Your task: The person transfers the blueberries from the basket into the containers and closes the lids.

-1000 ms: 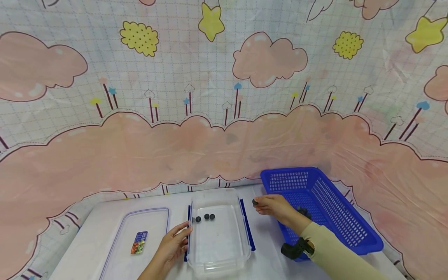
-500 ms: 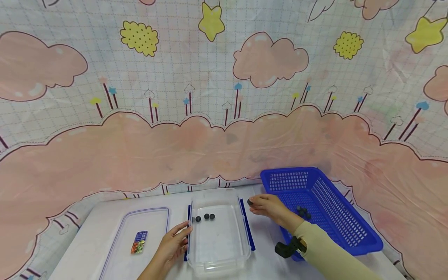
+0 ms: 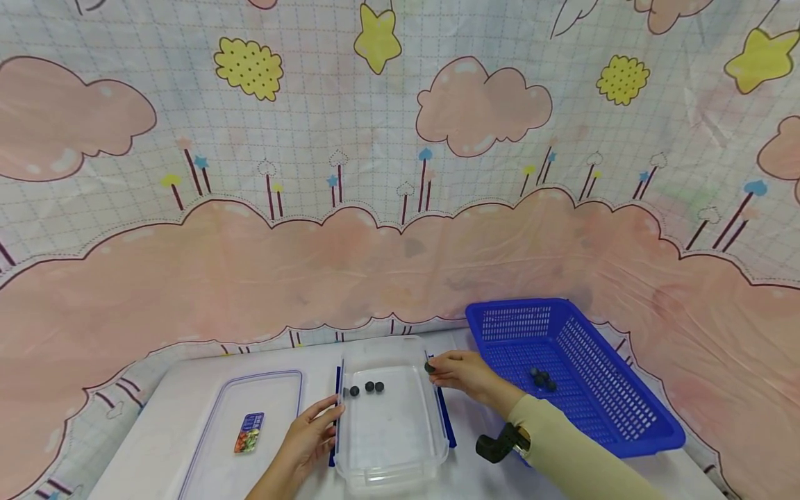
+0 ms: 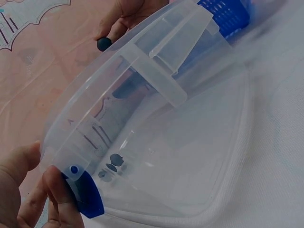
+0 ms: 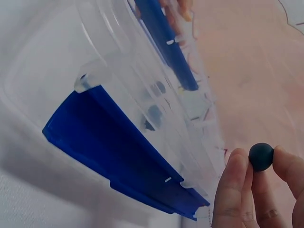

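A small dark ball (image 3: 429, 367) is pinched between the thumb and fingertips of my right hand (image 3: 465, 376), at the right rim of a clear plastic box (image 3: 392, 441). In the right wrist view that ball (image 5: 261, 157) shows up close, beside a blue side latch (image 5: 104, 142) that hangs down. Inside the box lie three more dark balls (image 3: 369, 387) near its far left. My left hand (image 3: 306, 436) grips the box's left side, its fingers by the other blue latch (image 4: 85, 194) in the left wrist view.
To the right stands a blue perforated basket (image 3: 615, 375) with several dark balls (image 3: 541, 379) on its floor. At the left a clear lid with a purple-blue rim (image 3: 215, 406) lies flat, bearing a small colourful packet (image 3: 248, 433). Patterned cloth (image 3: 375, 271) hangs behind the table.
My right hand has moved left with the ball, away from the basket to the box's right rim. The balls in the basket have come into fuller view. My left hand stays put.
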Demonstrator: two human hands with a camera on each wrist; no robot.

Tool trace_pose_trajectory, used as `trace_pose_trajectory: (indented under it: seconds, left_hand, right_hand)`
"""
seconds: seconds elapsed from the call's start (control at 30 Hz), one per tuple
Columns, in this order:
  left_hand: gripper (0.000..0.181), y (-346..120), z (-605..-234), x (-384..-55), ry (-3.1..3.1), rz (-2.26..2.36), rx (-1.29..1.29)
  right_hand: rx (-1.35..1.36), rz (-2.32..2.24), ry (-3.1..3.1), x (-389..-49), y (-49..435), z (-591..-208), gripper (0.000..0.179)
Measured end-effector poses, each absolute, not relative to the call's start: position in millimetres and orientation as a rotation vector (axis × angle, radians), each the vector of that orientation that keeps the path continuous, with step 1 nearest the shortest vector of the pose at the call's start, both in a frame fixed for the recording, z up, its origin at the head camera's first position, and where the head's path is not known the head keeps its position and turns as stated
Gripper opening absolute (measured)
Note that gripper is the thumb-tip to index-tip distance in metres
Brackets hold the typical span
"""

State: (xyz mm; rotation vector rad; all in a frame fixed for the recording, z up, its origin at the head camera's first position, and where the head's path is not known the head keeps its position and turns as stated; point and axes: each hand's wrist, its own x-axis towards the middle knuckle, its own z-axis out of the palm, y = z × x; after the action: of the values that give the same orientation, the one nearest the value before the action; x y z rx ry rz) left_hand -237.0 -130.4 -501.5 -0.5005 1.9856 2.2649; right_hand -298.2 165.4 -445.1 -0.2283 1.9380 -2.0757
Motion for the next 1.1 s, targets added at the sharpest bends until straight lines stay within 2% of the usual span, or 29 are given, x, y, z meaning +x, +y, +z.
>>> trace_pose_trajectory:
  seconds: [0.37, 0.7, 1.1]
  left_hand:
    - [0.05, -131.9, -502.4, -236.5, 1.985, 2.263, -0.493]
    - [0.048, -132.6, -501.3, -237.4, 1.987, 2.262, -0.482]
    - [0.049, -132.3, -500.9, -237.9, 1.996, 2.246, -0.498]
  right_hand:
    - [-0.18, -1.981, 2.065, -296.7, 140.7, -444.8, 0.028]
    - [-0.231, -1.932, 2.04, -299.4, 113.5, -440.4, 0.028]
    - [-0.097, -1.838, 2.044, -302.8, 74.8, -456.0, 0.024]
